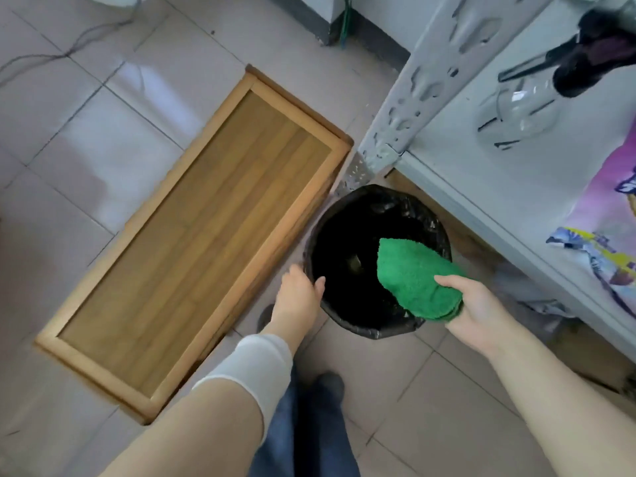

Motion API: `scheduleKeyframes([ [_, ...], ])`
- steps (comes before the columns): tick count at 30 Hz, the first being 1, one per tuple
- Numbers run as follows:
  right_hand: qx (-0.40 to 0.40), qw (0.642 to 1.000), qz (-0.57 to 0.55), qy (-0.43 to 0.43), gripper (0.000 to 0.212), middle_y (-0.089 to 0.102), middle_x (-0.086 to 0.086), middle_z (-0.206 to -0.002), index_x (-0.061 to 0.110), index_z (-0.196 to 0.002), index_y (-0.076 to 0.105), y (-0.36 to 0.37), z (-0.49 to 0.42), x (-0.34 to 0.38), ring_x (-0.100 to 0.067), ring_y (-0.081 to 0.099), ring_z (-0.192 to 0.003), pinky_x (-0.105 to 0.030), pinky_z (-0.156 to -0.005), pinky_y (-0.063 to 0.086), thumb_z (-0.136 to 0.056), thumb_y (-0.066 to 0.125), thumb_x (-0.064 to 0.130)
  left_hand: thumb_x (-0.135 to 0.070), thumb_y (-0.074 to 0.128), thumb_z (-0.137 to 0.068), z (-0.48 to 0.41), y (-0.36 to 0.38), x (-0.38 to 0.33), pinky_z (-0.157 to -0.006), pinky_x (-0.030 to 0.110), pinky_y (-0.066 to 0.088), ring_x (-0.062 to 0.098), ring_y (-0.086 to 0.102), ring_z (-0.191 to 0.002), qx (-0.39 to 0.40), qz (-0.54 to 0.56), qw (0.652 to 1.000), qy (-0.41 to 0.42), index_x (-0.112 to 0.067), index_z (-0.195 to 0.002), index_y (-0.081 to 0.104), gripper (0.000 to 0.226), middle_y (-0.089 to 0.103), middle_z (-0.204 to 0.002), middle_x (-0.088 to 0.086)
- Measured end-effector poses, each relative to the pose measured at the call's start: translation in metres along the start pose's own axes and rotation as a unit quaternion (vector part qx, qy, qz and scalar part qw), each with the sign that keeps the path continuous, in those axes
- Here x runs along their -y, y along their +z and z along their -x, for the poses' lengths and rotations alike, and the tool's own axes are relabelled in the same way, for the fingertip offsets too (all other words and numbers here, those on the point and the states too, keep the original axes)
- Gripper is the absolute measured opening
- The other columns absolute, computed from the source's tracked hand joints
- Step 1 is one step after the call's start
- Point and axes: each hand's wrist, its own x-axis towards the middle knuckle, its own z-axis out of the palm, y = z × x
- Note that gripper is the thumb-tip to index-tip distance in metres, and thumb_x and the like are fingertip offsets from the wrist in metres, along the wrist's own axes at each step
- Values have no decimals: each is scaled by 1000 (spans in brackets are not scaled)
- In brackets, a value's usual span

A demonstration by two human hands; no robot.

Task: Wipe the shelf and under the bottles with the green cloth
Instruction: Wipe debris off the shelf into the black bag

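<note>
My right hand [476, 313] grips a folded green cloth [411, 275] and holds it over the open mouth of a round bin lined with a black bag [347, 235]. My left hand [299, 290] grips the bin's left rim, thumb inside and fingers outside. The white metal shelf [488, 180] stands to the right, above the bin. On it lies a clear glass bottle [518, 115] on its side, with a dark object [599, 60] behind it.
A long wooden tray [192, 242] lies on the tiled floor to the left of the bin. A colourful plastic packet [605, 215] sits on the shelf at the right edge. My feet stand just below the bin. Cables trail across the floor at top left.
</note>
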Motion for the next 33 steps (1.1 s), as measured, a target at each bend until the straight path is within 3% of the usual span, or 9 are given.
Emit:
scheduleKeyframes([
  [3,34,996,-87,-13,23,76,-6,-82,12,-104,60,-21,-21,-19,-20,73,-74,-35,-63,60,-95,41,21,-37,43,-94,-29,17,0,-77,33,45,34,57,-106,-26,-19,999,-16,4,-128,37,53,56,-120,22],
  [6,44,992,-118,-27,32,76,-4,-91,16,-106,61,-31,-42,-34,-20,72,-83,-37,-67,60,-90,46,39,-37,45,-94,-49,31,0,-82,39,43,35,54,-110,-46,87,995,-15,2,-128,38,53,54,-123,19],
  [9,41,991,-126,-34,34,73,-5,-99,14,-111,59,-33,-55,-43,-21,71,-89,-38,-68,60,-89,50,38,-39,41,-95,-56,34,1,-75,30,36,29,54,-109,-61,131,989,2,-6,-126,42,45,56,-123,12],
  [13,29,992,-115,-39,36,61,-10,-119,10,-123,52,-30,-57,-47,-25,62,-101,-41,-67,52,-92,49,28,-32,38,-97,-48,40,2,-90,21,31,23,44,-126,-63,127,986,90,-15,-137,38,43,49,-137,5],
  [17,41,989,-132,-45,36,60,-11,-122,12,-124,52,-27,-34,-50,-27,61,-104,-43,-70,52,-93,47,30,-26,38,-98,-21,38,10,-84,23,35,23,53,-108,-57,154,981,100,-12,-128,46,35,58,-121,9],
  [22,55,987,-140,-61,37,67,-5,-111,20,-113,57,-24,53,-53,-23,66,-99,-39,-73,53,-83,52,39,-32,42,-96,52,0,15,-77,24,34,20,52,-93,-49,125,986,97,-9,-113,52,31,55,-96,2],
  [26,81,978,-179,-64,37,75,-3,-94,19,-104,62,-23,161,-48,-20,73,-82,-37,-63,59,-70,65,33,-40,41,-95,140,-54,1,-73,28,33,17,46,-87,-18,86,991,103,-26,-83,46,19,47,-75,-10],
  [28,100,972,-196,-87,56,75,-4,-93,16,-105,63,-21,218,-40,-20,72,-82,-39,-60,59,-53,80,32,-43,40,-94,186,-85,-8,-67,35,38,22,52,-82,-6,71,990,124,-15,-92,50,30,56,-80,1],
  [33,108,956,-203,-181,60,75,-6,-94,16,-87,76,-7,349,-12,-20,72,-82,-40,-58,59,-31,91,28,-45,39,-94,283,-163,-43,-56,28,37,17,52,-68,1,19,982,186,-8,-95,51,39,58,-81,7],
])
